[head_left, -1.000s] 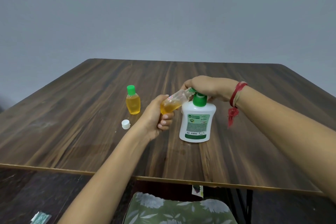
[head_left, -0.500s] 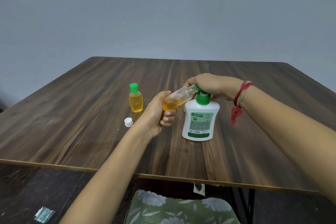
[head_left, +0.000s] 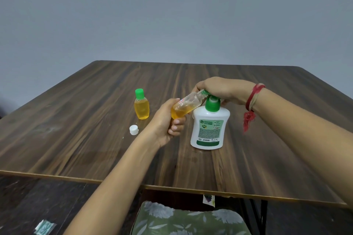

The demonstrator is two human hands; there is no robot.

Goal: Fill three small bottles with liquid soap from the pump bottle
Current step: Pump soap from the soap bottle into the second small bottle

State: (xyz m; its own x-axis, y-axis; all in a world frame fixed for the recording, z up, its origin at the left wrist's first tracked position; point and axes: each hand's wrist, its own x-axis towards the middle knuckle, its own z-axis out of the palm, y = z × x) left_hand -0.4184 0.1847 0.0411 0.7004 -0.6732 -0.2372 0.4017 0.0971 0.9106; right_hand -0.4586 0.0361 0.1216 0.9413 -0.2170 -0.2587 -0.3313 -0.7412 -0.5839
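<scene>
Two small bottles are in view. The tilted bottle (head_left: 188, 104) is gripped by the left hand (head_left: 168, 120), whose fingers curl round its lower half. It leans with its open neck up and to the right, meeting the green spout of the pump bottle (head_left: 209, 126). Amber liquid fills roughly its lower half, pooled toward the hand; the upper part is clear, with a red-and-white label on its side.

The pump bottle stands upright on the table (head_left: 76, 120), just right of the left hand. It is white with a green collar, and its label faces the camera. The right hand (head_left: 219, 89) lies on top of the pump head with its fingers curled down over it, covering most of it. Whether the pump is pressed down cannot be told. A red thread (head_left: 252, 101) is tied round the right wrist, its tassel hanging to the right of the pump bottle.

The capped bottle (head_left: 141, 105) stands upright to the left of the left hand, filled with amber liquid nearly to the neck, its green cap on. A white cap (head_left: 133, 129) lies on the table just in front of it, near the left wrist.

Below the table's near edge a leaf-patterned cushion (head_left: 191, 219) shows.
</scene>
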